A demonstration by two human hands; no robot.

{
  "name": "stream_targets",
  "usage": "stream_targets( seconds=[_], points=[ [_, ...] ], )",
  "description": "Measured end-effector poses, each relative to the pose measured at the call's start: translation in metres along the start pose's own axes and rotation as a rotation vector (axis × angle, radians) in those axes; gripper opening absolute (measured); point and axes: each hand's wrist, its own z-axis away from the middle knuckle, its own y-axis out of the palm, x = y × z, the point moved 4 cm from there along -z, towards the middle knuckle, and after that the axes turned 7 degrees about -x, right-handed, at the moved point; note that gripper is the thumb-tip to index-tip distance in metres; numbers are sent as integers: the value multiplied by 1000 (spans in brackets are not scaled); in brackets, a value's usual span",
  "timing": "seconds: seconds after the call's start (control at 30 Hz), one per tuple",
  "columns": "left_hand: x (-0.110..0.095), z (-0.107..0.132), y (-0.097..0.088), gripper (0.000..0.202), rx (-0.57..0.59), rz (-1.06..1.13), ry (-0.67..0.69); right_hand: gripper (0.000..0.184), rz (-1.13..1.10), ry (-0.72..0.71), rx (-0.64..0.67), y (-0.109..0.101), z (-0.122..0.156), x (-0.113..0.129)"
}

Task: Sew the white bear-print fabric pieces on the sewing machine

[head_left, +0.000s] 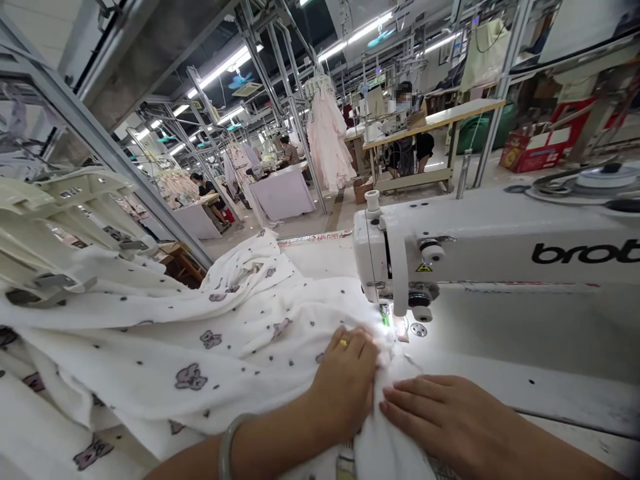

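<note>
1. Left hand (345, 380): nearest the lens, with a bangle (229, 445) at the wrist and a ring on one finger. The knuckles are raised and the fingers bend down over a bunched fold of cloth. The tips are hidden, so pinch or mere press cannot be told.

2. Right hand (450, 417): flat, palm down, fingers together and extended. It rests on the same cloth just beside the left.

3. Printed white fabric (200, 333): heaped and spread to the left. Its near part is gathered under both hands and runs up to the presser foot (386, 319).

4. Sewing machine (475, 253): white head with its lamp lit over the needle area, standing on the pale table (525, 333).

5. Surroundings: white hangers (65, 220) at far left, hanging garments (327, 133) beyond, and a person (405, 107) seated at a distant bench.

Handling note, as a judgement:
- Feeding goes best with the fold smoothed flat ahead of the foot.
- The right hand should steer the edge while the left eases the bulk so its weight does not drag the seam.
- Fingertips should stay clear of the needle, which the left hand sits close to.
</note>
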Motion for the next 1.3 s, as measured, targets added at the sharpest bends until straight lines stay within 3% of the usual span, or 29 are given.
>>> stream_targets(
  seconds=[0.17,0.33,0.43,0.53,0.6,0.7,0.83,1.03,1.17,1.3],
  points=[
    [35,-44,-1,16,-56,195,-81,43,-25,79,13,-14,-7,4],
    [42,-62,-8,15,4,483,-110,36,-194,184,35,-28,-17,-6],
    [38,-59,-10,28,38,486,-191,26,-118,436,-22,-16,-5,-30],
    [36,-54,-10,15,55,385,-212,31,-29,694,8,3,14,-54],
    [35,-53,-9,3,38,360,-167,37,-31,789,54,12,22,-64],
    [34,-52,-9,16,-43,389,-81,41,-91,858,114,18,22,-71],
    [28,-52,-11,22,-85,461,9,39,-212,827,203,18,11,-69],
    [28,-54,-6,23,83,459,-174,34,-178,707,270,10,6,-65],
    [29,-55,-7,41,51,500,-210,28,-123,541,207,-2,9,-62],
    [30,-54,-6,48,14,503,-184,28,-148,397,232,-5,10,-58]
  ],
)
